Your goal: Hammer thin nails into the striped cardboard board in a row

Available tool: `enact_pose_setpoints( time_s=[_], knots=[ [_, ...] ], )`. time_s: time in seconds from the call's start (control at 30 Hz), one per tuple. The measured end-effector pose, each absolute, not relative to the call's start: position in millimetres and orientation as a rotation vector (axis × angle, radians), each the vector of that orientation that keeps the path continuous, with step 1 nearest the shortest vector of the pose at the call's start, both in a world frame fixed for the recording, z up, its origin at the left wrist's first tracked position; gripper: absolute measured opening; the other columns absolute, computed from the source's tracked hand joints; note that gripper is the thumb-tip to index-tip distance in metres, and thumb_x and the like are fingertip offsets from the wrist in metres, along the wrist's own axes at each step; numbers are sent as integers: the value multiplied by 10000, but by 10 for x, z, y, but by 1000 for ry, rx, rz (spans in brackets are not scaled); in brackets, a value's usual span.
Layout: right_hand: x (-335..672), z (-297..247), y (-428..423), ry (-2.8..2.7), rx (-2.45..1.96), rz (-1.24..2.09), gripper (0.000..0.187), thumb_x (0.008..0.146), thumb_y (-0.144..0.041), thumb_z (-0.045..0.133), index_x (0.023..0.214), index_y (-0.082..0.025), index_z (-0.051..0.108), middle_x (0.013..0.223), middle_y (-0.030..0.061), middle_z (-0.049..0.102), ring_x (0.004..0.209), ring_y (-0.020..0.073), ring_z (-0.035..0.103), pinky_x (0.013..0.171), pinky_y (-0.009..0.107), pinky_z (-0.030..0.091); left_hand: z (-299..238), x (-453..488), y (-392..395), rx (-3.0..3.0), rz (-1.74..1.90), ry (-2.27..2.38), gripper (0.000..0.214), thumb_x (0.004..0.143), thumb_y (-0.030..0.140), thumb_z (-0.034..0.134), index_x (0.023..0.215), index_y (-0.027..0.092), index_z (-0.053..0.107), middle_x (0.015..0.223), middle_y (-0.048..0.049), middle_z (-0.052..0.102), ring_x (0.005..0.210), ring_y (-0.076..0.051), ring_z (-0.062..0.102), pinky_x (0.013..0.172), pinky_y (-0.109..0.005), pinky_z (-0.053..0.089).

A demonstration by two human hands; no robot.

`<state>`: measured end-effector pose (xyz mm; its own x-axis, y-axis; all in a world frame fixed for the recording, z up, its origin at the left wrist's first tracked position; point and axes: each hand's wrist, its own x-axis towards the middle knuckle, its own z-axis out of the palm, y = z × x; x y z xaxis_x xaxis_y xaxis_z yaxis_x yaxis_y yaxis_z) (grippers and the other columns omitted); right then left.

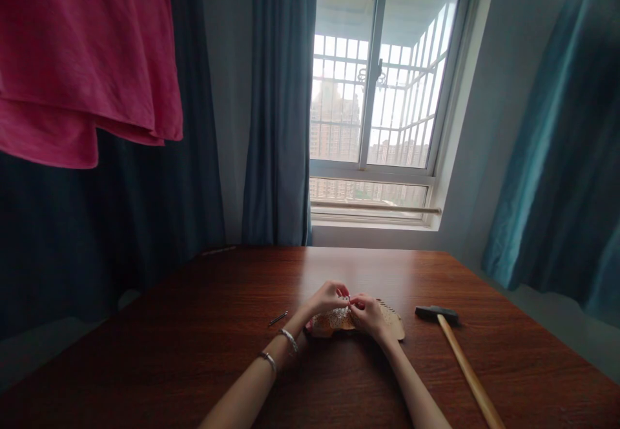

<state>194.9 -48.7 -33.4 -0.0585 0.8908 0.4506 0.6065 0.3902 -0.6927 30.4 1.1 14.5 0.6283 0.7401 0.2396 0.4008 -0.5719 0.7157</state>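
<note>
My left hand [330, 298] and my right hand [368, 316] meet near the middle of the table. The thumb and fingers of each are pinched together, fingertips almost touching. Whatever small thing lies between them is too tiny to make out. Beneath both hands is a flat tan piece [393, 325] with a row of dark notches or slits along its upper right edge. Its left part carries a pale speckled pattern [334, 320], partly covered by my hands. Two thin metal rods [278, 318] lie left of my left hand.
A hammer [464, 358] with a dark head and wooden handle rests on the brown wooden table [208, 351], right of my right hand. A pink cloth [92, 54] hangs at upper left. Behind the table are blue curtains [278, 106] and a barred window [372, 73].
</note>
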Motion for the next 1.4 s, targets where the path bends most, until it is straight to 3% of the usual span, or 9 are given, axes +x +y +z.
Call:
enact_pose_setpoints(
  time_s=[0.33, 0.57, 0.77, 1.0, 1.17, 1.27, 1.4],
  knots=[
    [1936, -392, -460, -1740, -1348, 411, 194, 818, -319, 538, 774, -146, 614, 791, 3, 638, 710, 119, 582, 672, 303, 476, 84, 355, 6, 2178, 703, 923, 281, 638, 314, 608, 818, 111, 682, 740, -47, 655, 708, -167, 580, 614, -223, 431],
    [1916, -314, -518, -1671, -1359, 415, 152, 720, -226, 536, 678, -232, 682, 738, -12, 678, 691, 129, 589, 647, 222, 438, -45, 404, 90, 2153, 741, 944, 271, 633, 299, 605, 806, 105, 683, 717, -51, 656, 684, -161, 581, 597, -218, 428],
    [1902, -194, -576, -1645, -1358, 455, 146, 671, -233, 555, 682, -224, 700, 749, 5, 692, 701, 147, 611, 665, 234, 465, -69, 394, 107, 2156, 742, 936, 270, 632, 293, 600, 804, 105, 688, 727, -52, 657, 695, -159, 577, 596, -211, 420],
    [2392, 119, -797, -1445, -1507, 385, 330, 727, -342, 481, 936, -173, 672, 971, 92, 683, 864, 217, 626, 721, 302, 499, -56, 411, 98, 2139, 678, 988, 276, 622, 272, 584, 816, 110, 693, 731, -47, 659, 671, -148, 562, 573, -208, 403],
    [2814, 94, -1488, -1287, -1717, 251, 347, 714, -380, 454, 896, -167, 658, 927, 125, 682, 827, 253, 633, 755, 360, 488, -42, 410, 82, 2127, 695, 963, 273, 606, 257, 579, 801, 105, 697, 703, -46, 652, 660, -147, 557, 557, -204, 388],
    [3075, -42, -2016, -1180, -1871, 105, 405, 683, -408, 466, 914, -126, 644, 973, 203, 645, 866, 331, 610, 803, 453, 448, -37, 413, 65, 2101, 700, 985, 275, 607, 253, 565, 794, 100, 696, 693, -47, 649, 657, -148, 554, 547, -203, 381],
    [3415, -298, -2577, -1165, -2256, -226, 520, 701, -493, 421, 1041, -146, 607, 892, 210, 646, 693, 333, 632, 671, 478, 486, -37, 423, 55, 2070, 712, 1013, 274, 604, 256, 561, 784, 100, 695, 683, -40, 648, 657, -148, 552, 545, -202, 383]
  ],
)
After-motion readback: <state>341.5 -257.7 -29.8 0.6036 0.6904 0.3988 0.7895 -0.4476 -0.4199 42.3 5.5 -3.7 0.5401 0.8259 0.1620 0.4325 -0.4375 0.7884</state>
